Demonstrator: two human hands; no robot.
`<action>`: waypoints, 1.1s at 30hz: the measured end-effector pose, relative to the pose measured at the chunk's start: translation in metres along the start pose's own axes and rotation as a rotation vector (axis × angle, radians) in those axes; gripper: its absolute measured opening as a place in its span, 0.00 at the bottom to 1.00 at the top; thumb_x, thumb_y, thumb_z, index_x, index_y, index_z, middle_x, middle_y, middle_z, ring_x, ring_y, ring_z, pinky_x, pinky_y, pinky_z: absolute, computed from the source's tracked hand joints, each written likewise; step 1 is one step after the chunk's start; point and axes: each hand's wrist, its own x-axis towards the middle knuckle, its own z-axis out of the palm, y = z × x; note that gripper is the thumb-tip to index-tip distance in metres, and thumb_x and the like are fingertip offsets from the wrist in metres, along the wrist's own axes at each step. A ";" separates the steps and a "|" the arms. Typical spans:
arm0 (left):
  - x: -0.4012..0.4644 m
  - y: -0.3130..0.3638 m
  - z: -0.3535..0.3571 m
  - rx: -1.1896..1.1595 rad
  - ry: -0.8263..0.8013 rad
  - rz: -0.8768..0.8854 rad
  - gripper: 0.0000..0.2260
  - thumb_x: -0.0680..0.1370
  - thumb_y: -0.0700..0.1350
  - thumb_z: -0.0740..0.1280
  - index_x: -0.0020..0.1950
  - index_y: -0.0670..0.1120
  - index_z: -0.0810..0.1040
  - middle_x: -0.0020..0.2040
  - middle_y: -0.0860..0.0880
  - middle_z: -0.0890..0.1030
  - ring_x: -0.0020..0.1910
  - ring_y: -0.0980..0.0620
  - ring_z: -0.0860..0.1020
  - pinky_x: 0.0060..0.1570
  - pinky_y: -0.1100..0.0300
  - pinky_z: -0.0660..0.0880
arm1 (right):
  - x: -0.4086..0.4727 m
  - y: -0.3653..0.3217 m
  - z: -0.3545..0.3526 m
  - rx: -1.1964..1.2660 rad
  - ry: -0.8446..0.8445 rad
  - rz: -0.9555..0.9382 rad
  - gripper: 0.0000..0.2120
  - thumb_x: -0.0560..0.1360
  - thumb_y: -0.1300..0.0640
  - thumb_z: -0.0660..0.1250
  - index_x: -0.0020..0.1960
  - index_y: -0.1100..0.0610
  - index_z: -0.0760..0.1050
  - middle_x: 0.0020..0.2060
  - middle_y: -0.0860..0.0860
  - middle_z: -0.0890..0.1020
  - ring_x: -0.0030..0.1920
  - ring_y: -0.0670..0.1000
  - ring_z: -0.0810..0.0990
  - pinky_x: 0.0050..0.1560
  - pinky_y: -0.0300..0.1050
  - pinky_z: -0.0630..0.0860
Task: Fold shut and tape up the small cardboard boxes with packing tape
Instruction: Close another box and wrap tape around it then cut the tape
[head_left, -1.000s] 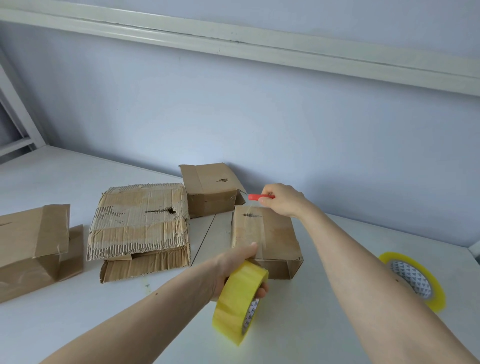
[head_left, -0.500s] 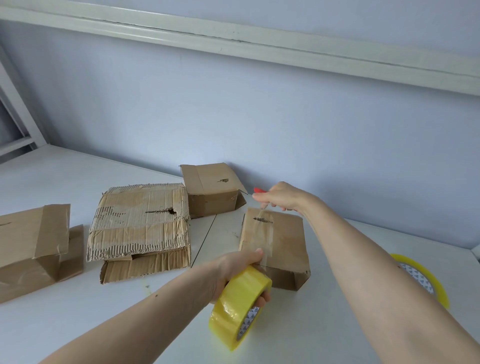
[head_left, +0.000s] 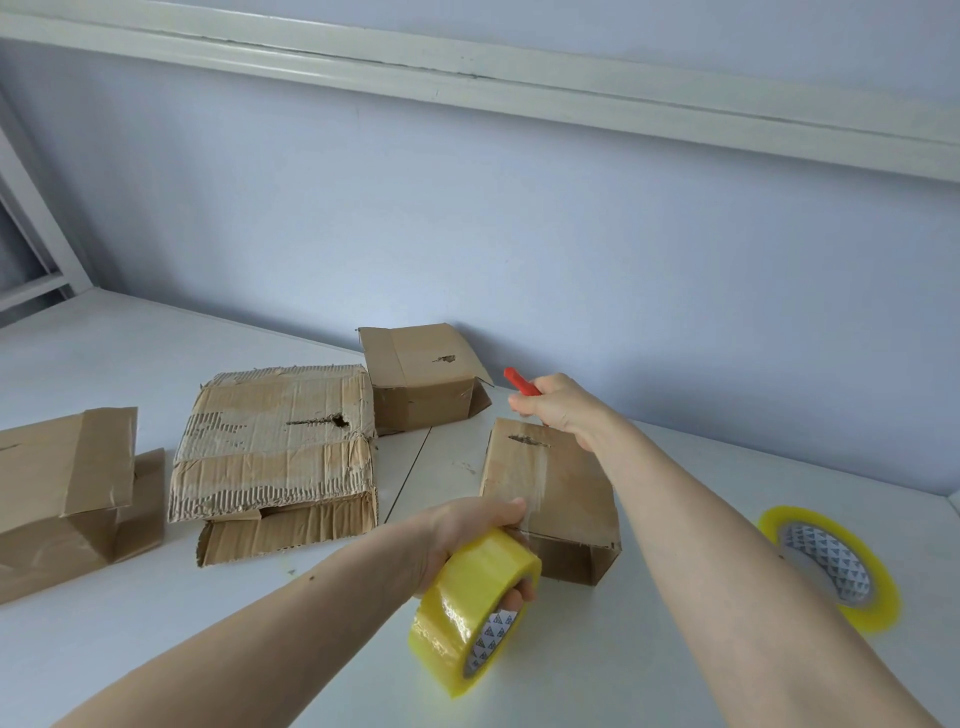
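Left hand (head_left: 470, 525) is wrapped around a yellow tape roll (head_left: 470, 608) at the near edge of the small box (head_left: 553, 493) mid-table, with a clear strip running up its top. Right hand (head_left: 563, 408) is closed on a red cutter (head_left: 519, 382) at the far edge; its blade end is hidden behind the fingers.

White desk (head_left: 130, 353) w/ seam down the middle, pale blue wall (head_left: 519, 234) behind, white trim rail (head_left: 467, 88) up top, white frame (head_left: 36, 234) far left
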 end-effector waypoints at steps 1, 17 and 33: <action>0.000 0.000 0.000 -0.003 0.003 -0.003 0.27 0.83 0.61 0.57 0.57 0.36 0.73 0.35 0.41 0.82 0.27 0.49 0.80 0.28 0.62 0.77 | 0.000 0.001 0.001 0.012 0.001 -0.008 0.14 0.80 0.52 0.69 0.58 0.62 0.78 0.54 0.56 0.79 0.56 0.53 0.76 0.56 0.46 0.69; 0.000 -0.001 0.001 -0.067 0.022 -0.017 0.29 0.82 0.63 0.58 0.55 0.35 0.75 0.36 0.40 0.82 0.27 0.48 0.81 0.27 0.61 0.77 | 0.001 0.008 0.012 -0.205 0.289 -0.045 0.23 0.77 0.40 0.68 0.33 0.53 0.65 0.31 0.49 0.73 0.37 0.55 0.74 0.41 0.49 0.68; 0.004 -0.003 0.004 -0.120 0.050 0.009 0.27 0.83 0.62 0.58 0.49 0.37 0.75 0.36 0.38 0.82 0.27 0.46 0.80 0.27 0.60 0.78 | -0.032 0.005 0.014 -0.748 0.149 -0.203 0.22 0.82 0.37 0.55 0.52 0.53 0.76 0.46 0.50 0.79 0.50 0.54 0.79 0.47 0.48 0.75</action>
